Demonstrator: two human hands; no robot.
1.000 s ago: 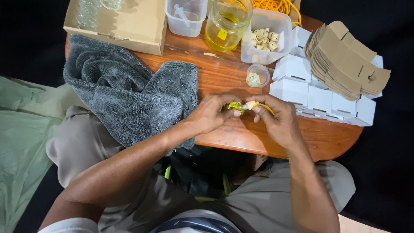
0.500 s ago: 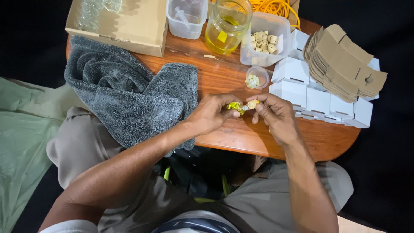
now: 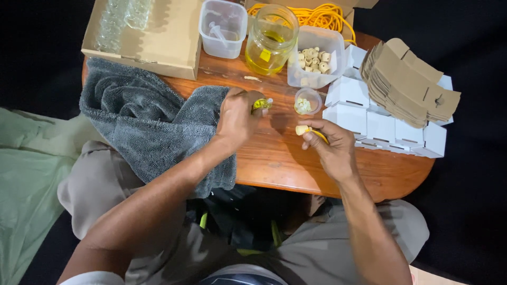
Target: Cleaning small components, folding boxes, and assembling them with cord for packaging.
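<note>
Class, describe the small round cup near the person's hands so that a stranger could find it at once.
Start at the wooden table and find the tall glass jar of yellow liquid. Right of it stands a clear rectangular tub of pale beads; just below sits the small round cup, the only round, shallow container there.

Bright overhead light on the wooden table (image 3: 274,158); surroundings fall black, focus sharp, soft shadows.

Small home packing workshop, low round wooden desk (image 3: 274,163) worked from the floor. Stack of flat cardboard blanks (image 3: 412,84), folded white boxes (image 3: 369,119), tub of corks (image 3: 315,60), jar of yellow liquid (image 3: 269,42), grey towel (image 3: 142,121), yellow cord (image 3: 311,16).
</note>
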